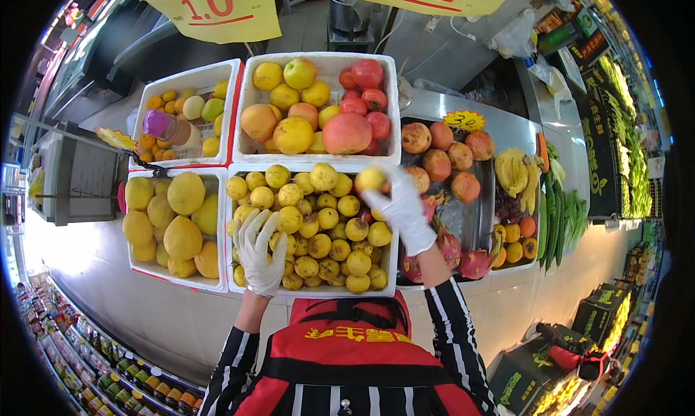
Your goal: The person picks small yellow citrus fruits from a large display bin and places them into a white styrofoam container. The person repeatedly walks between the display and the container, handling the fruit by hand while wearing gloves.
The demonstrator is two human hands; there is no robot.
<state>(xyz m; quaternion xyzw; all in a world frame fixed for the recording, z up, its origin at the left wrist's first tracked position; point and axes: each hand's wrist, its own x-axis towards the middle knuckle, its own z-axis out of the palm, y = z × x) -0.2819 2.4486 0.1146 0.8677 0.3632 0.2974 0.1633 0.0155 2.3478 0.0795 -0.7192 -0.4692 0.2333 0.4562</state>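
My left hand (261, 251), in a white glove, rests with spread fingers on the yellow passion fruits (319, 246) at the left side of a white foam box (347, 292). My right hand (400, 207), gloved too and blurred by motion, is over the right rim of that box. Between its thumb and fingers is a round yellow fruit (371, 179), near the box's back right corner. Whether my left fingers hold a fruit or only touch the pile, I cannot tell.
Pomelos (186, 238) fill a box at left. Behind are boxes of mixed citrus (179, 106) and of apples, grapefruits and tomatoes (353, 134). Pomegranates (437, 165) and dragon fruits (448, 247) lie in a metal tray at right, beside bananas (511, 171) and cucumbers (555, 215). Yellow price signs (217, 11) hang at the back.
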